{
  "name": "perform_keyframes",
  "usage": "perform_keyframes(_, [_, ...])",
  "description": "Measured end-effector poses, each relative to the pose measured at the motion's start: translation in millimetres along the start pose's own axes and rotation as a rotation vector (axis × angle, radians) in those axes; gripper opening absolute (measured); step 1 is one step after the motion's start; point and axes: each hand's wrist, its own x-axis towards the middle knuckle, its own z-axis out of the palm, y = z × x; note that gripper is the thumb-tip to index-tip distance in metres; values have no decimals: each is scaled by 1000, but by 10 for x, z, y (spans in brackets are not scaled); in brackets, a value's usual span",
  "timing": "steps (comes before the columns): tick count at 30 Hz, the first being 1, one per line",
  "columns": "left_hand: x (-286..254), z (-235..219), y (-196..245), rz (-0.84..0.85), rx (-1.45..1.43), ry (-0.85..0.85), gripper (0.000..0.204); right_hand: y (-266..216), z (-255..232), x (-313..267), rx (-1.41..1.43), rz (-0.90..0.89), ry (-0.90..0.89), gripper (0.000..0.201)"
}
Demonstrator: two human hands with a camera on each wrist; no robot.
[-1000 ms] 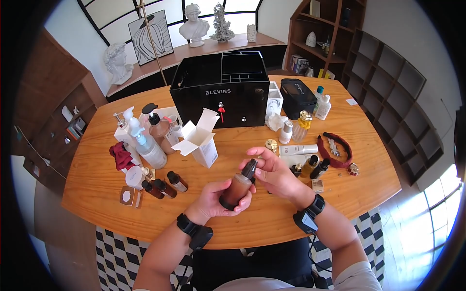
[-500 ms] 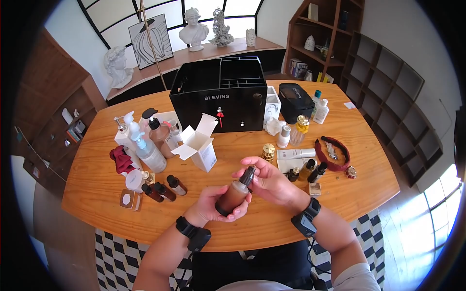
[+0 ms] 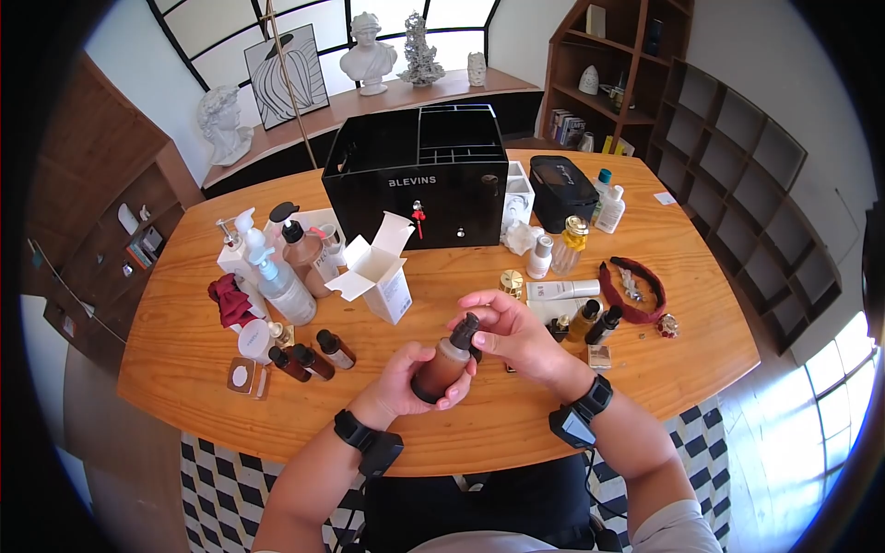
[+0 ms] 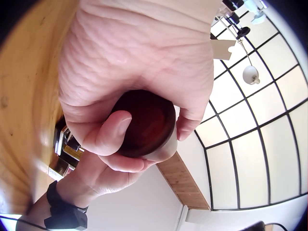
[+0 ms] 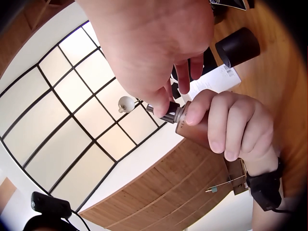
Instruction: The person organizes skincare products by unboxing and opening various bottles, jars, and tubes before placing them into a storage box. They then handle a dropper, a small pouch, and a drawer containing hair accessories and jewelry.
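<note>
In the head view my left hand (image 3: 402,385) grips a brown frosted bottle (image 3: 441,370), which tilts with its top up and to the right. My right hand (image 3: 521,339) is at the bottle's black pump top (image 3: 465,332). From the right wrist view, the thumb and a finger pinch this top (image 5: 171,112), and the other fingers reach past it. Left fingers (image 5: 233,115) wrap the bottle's body just below the neck. The left wrist view shows the bottle's dark round base (image 4: 148,124) framed by the left palm and fingers.
A white open-flapped box (image 3: 385,284) stands beyond the left hand, before a black organizer (image 3: 415,203). Small brown bottles (image 3: 313,362) and pump bottles (image 3: 288,293) stand left. Right are a cream tube (image 3: 562,290), dark bottles (image 3: 604,324) and a red headband (image 3: 656,281).
The right hand's thumb and fingers have drawn in around the pump top. The bottle has shifted slightly left, still in the left hand's grip.
</note>
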Motion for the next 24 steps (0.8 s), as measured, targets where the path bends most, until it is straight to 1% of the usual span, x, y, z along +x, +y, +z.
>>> perform_keyframes(2, [3, 2, 2, 18, 27, 9, 63, -5, -3, 21, -113, -29, 36, 47])
perform_keyframes(4, [30, 52, 14, 57, 96, 13, 59, -23, -1, 20, -150, -8, 87, 47])
perform_keyframes(7, [59, 151, 8, 111, 251, 177, 53, -33, -14, 29, -183, -1, 152, 46])
perform_keyframes(10, [100, 151, -13, 170, 420, 284, 48, -37, -24, 40, -244, -8, 185, 47])
perform_keyframes(13, [115, 120, -25, 208, 448, 294, 45, -64, -53, 46, -345, -10, 158, 49])
perform_keyframes(14, [107, 120, -11, 189, 445, 273, 47, -72, -63, 42, -382, -8, 142, 51])
perform_keyframes(16, [64, 115, 31, 149, 437, 234, 50, -101, -31, 25, -331, -3, 102, 51])
perform_keyframes(17, [48, 118, 38, 128, 374, 195, 52, -117, -5, 19, -304, 0, 82, 51])
perform_keyframes(20, [-5, 124, 67, 62, 204, 98, 57, -179, 32, 8, -376, 2, 36, 44])
perform_keyframes(22, [-39, 105, 107, 12, 114, 49, 59, -181, 0, -8, -364, 50, -12, 36])
perform_keyframes(23, [-48, 107, 118, 2, 102, 48, 58, -182, -13, -14, -358, 73, -36, 32])
perform_keyframes(24, [-57, 108, 127, -9, 89, 47, 58, -182, -15, -16, -368, 48, -44, 30])
